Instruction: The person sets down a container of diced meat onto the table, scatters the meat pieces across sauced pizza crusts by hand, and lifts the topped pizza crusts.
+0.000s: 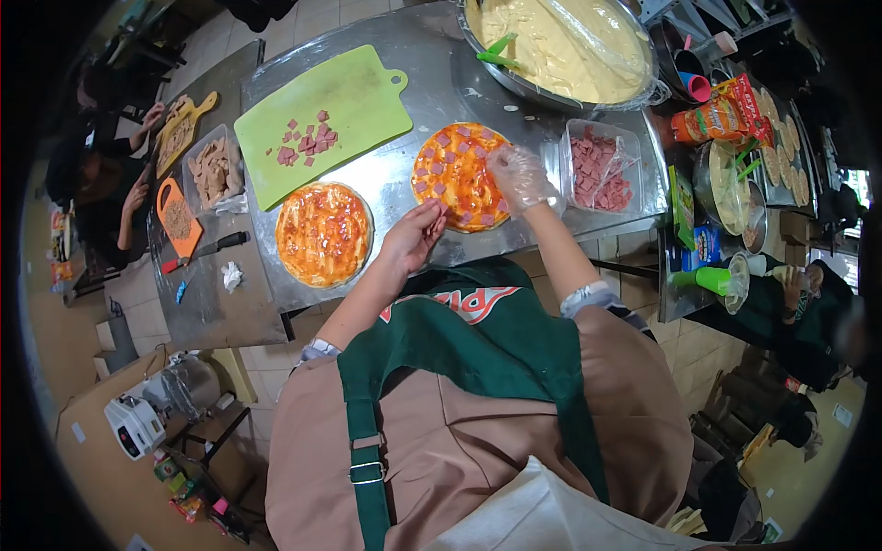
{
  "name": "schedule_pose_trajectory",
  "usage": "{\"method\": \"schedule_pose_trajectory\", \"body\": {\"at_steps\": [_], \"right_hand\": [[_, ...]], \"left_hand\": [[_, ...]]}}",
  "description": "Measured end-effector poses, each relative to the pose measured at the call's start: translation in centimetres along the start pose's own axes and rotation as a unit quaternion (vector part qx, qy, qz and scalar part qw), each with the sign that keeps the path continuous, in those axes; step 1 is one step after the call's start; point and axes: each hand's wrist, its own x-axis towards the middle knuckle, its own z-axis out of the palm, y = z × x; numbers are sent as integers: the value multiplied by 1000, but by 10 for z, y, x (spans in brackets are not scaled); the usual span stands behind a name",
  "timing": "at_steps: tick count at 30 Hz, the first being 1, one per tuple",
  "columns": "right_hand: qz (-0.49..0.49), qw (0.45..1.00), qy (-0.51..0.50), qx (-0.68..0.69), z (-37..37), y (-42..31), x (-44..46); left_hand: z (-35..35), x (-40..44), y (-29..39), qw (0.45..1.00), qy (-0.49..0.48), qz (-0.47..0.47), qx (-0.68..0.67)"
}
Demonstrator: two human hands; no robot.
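Note:
A round pizza base with red sauce and pink ham squares (450, 165) lies on the metal table. At its lower left edge is my bare left hand (415, 237), fingers curled together; what they hold, if anything, is too small to tell. My right hand (521, 179), in a clear plastic glove, is over the pizza's right side with its fingers bent down; their tips are blurred. To the left lies a second base with sauce only (322, 234). Diced ham (312, 140) sits on a green cutting board (367, 92). More ham fills a clear tub (602, 170) at the right.
A large bowl of pale batter (570, 46) stands at the back. On the left table are a tub of meat (214, 170), an orange board (178, 219) and a knife (207, 251). Co-workers stand at the far left and right. Snack bags (721, 115) lie at the right.

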Motion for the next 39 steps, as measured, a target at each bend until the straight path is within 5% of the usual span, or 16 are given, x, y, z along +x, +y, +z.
{"method": "schedule_pose_trajectory", "body": {"at_steps": [1, 4, 7, 11, 16, 19, 24, 27, 31, 33, 39], "right_hand": [[73, 975, -73, 196, -4, -10, -7], [42, 914, -159, 371, -5, -27, -37], [-54, 920, -105, 374, 20, -13, -42], [28, 928, -70, 365, 20, -5, -50], [91, 968, 7, 235, 23, 39, -36], [112, 984, 22, 138, 3, 26, -34], [-10, 999, 42, 13, 16, 22, -18], [34, 995, 72, -55, 17, 15, -13], [-33, 993, 115, 12, -6, -10, -28], [-135, 974, 41, 175, -11, -23, -34], [-217, 969, 4, 121, -23, -49, -49]], "left_hand": [[4, 0, 0, 1000, 8, 8, 6], [6, 11, -5, 998, -29, 22, 48], [16, 12, -12, 993, -8, 51, 103], [20, 14, -16, 991, -41, 45, 122], [9, 12, -5, 992, -60, -36, -101], [-1, 17, -2, 984, -89, -5, -153], [2, 11, -1, 974, -113, 12, -197], [9, 3, 0, 968, -134, 12, -213], [15, 0, -1, 959, -151, 0, -240], [12, 5, -2, 959, -157, 8, -234], [22, 4, -5, 957, -202, 0, -208]]}}
